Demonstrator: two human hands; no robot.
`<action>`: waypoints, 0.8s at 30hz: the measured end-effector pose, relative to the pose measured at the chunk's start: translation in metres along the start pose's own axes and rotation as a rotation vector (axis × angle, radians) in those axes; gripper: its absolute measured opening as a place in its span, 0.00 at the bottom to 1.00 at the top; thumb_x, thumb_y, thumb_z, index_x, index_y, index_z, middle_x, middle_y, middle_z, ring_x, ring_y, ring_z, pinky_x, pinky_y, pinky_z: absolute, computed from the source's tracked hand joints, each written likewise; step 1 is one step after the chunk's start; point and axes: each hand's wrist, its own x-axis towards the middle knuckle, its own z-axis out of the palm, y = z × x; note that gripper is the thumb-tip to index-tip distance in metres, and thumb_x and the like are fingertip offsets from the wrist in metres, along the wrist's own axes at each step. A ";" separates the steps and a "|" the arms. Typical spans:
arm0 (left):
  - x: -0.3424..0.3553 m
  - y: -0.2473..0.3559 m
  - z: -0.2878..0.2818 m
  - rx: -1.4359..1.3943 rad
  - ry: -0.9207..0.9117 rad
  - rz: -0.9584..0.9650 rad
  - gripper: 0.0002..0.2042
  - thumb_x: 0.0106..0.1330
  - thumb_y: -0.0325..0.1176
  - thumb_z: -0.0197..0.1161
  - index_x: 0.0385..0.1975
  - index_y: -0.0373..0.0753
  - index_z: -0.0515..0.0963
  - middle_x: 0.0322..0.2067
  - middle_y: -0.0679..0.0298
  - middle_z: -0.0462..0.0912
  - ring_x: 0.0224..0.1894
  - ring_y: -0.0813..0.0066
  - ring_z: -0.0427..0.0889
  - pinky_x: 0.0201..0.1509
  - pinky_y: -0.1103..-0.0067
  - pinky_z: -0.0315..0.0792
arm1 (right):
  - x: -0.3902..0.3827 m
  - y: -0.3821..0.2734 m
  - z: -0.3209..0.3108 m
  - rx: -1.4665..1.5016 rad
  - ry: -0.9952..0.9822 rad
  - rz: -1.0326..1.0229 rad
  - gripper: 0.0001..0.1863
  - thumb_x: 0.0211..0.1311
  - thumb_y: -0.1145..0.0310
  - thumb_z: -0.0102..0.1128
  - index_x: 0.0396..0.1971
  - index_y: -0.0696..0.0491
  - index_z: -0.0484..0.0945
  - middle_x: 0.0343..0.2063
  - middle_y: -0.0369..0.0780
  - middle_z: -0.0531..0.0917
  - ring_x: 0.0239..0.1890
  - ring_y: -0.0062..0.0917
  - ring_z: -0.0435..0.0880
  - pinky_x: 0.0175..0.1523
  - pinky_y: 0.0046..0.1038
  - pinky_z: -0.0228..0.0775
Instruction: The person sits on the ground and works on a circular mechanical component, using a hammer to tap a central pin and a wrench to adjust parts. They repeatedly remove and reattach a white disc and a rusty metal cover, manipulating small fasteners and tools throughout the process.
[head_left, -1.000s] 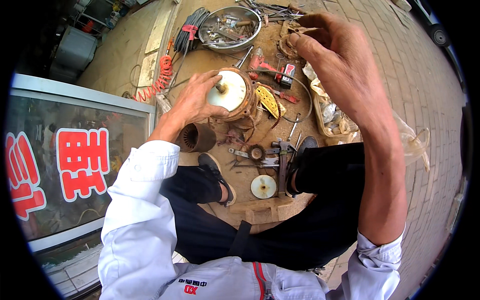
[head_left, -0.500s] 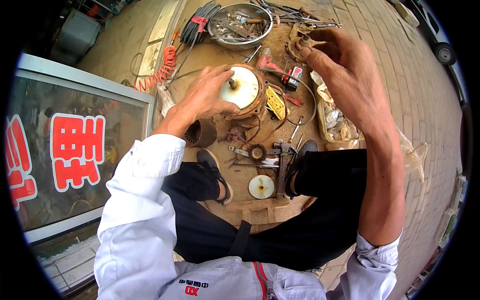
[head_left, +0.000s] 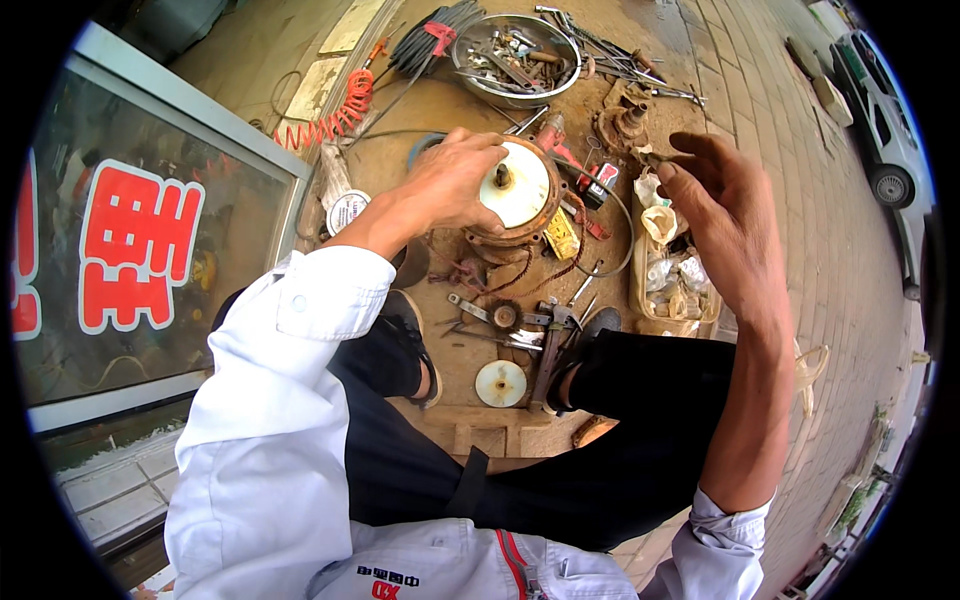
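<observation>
My left hand point(head_left: 450, 185) grips the side of a rusty round housing point(head_left: 505, 237) topped with a white disc point(head_left: 522, 195) and a short central shaft point(head_left: 502, 176). My right hand point(head_left: 730, 215) is raised at the right with thumb and fingers apart, above a tub of bagged small items point(head_left: 668, 275). Beyond it lies a rusty flanged fitting point(head_left: 625, 122). A red drill point(head_left: 555, 140) and a yellow strip point(head_left: 560, 235) lie beside the housing. Below are a toothed wheel point(head_left: 506, 316) among metal tools and a second white disc point(head_left: 500, 383), lying flat.
A steel bowl of hardware point(head_left: 515, 62), long tools point(head_left: 620, 55), a black cable bundle point(head_left: 415, 45) and a red coiled hose point(head_left: 355, 105) lie at the back. A glass door point(head_left: 110, 250) is left; my knees flank the work. A car point(head_left: 885, 150) stands right.
My right hand has moved down and away from the flanged fitting, which now shows fully. My left hand and the housing sit farther right in the picture, as the whole view has shifted.
</observation>
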 end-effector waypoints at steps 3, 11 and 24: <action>-0.001 0.000 -0.001 -0.016 -0.008 -0.007 0.48 0.39 0.42 0.85 0.65 0.33 0.74 0.70 0.51 0.71 0.69 0.50 0.69 0.72 0.63 0.68 | 0.001 -0.003 0.001 -0.007 -0.038 0.050 0.23 0.70 0.70 0.63 0.57 0.70 0.75 0.47 0.53 0.87 0.49 0.28 0.86 0.54 0.29 0.77; -0.001 -0.003 0.000 -0.040 -0.011 0.028 0.47 0.39 0.41 0.85 0.64 0.32 0.75 0.70 0.52 0.72 0.69 0.50 0.70 0.71 0.62 0.69 | 0.003 0.001 0.008 -0.019 -0.095 0.102 0.22 0.71 0.70 0.63 0.58 0.69 0.75 0.47 0.51 0.87 0.47 0.25 0.85 0.51 0.26 0.76; -0.001 -0.003 0.004 -0.034 0.009 0.001 0.46 0.40 0.41 0.85 0.65 0.33 0.74 0.69 0.51 0.71 0.70 0.49 0.68 0.73 0.63 0.67 | 0.003 -0.001 0.012 -0.047 -0.090 0.074 0.20 0.70 0.70 0.64 0.53 0.70 0.78 0.42 0.51 0.88 0.44 0.25 0.85 0.52 0.29 0.77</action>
